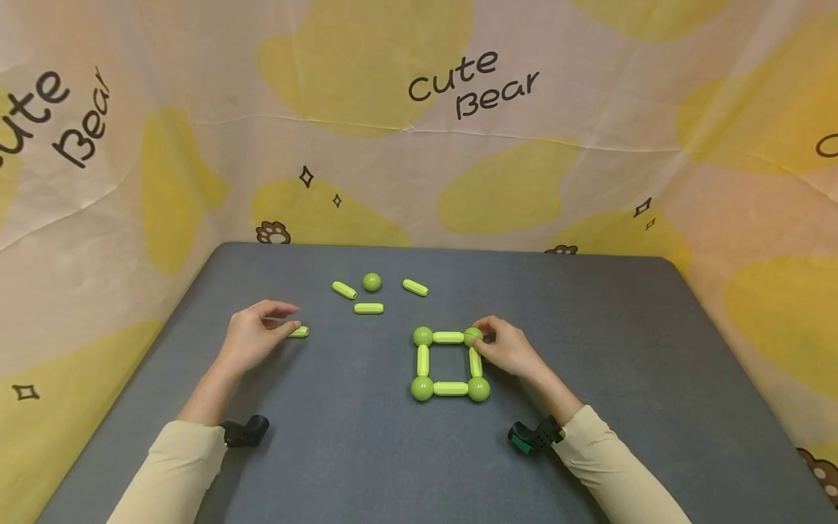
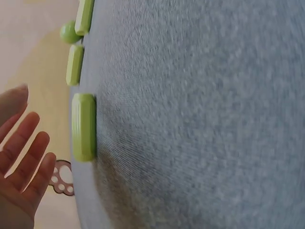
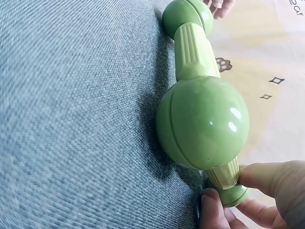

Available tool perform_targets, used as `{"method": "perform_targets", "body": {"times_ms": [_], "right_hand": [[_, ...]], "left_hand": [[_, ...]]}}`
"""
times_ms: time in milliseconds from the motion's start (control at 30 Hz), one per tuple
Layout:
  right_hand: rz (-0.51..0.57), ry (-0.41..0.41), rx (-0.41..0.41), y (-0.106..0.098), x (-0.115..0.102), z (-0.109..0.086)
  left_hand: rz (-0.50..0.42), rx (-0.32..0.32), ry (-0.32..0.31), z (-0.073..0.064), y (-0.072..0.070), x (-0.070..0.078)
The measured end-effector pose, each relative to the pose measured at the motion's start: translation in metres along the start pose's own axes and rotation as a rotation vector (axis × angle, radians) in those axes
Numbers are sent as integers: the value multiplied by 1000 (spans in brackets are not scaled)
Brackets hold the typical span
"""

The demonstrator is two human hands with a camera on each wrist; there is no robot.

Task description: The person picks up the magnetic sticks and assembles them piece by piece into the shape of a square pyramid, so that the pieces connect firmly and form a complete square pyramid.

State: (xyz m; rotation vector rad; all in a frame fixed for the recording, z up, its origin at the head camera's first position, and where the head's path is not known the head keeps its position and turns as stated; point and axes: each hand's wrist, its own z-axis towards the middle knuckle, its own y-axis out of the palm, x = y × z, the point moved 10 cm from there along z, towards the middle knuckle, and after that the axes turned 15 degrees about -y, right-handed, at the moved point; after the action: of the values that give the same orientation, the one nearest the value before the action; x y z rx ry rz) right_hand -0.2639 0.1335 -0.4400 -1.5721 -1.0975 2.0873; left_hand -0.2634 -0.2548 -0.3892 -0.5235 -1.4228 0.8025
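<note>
A square frame of light green rods (image 1: 450, 388) and darker green balls (image 1: 423, 388) lies flat on the table, one ball at each corner. My right hand (image 1: 508, 351) pinches its far right corner, with the thumb and fingers around the ball (image 3: 233, 196) and the rod end there. To the left, my left hand (image 1: 252, 336) hovers by a loose green rod (image 2: 84, 127). In the left wrist view its fingers are spread and apart from that rod, which lies on the table.
Beyond the left hand lie a loose ball (image 1: 372, 282) and more rods, one at the left (image 1: 343, 290), a nearer rod (image 1: 369, 308) and a rod farther right (image 1: 415, 287). The grey table (image 1: 340, 444) meets a printed cloth (image 1: 366, 167) at the back and sides.
</note>
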Motion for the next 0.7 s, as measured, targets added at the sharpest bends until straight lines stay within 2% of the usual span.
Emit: {"method": "perform_targets", "body": {"times_ms": [467,700], "right_hand": [[9,14,-3,0,0,-1],[36,26,0,1,2,-1]], "left_hand": [[-5,-151,-120,13,14,-43],[53,-166,-99,14,20,-46]]}}
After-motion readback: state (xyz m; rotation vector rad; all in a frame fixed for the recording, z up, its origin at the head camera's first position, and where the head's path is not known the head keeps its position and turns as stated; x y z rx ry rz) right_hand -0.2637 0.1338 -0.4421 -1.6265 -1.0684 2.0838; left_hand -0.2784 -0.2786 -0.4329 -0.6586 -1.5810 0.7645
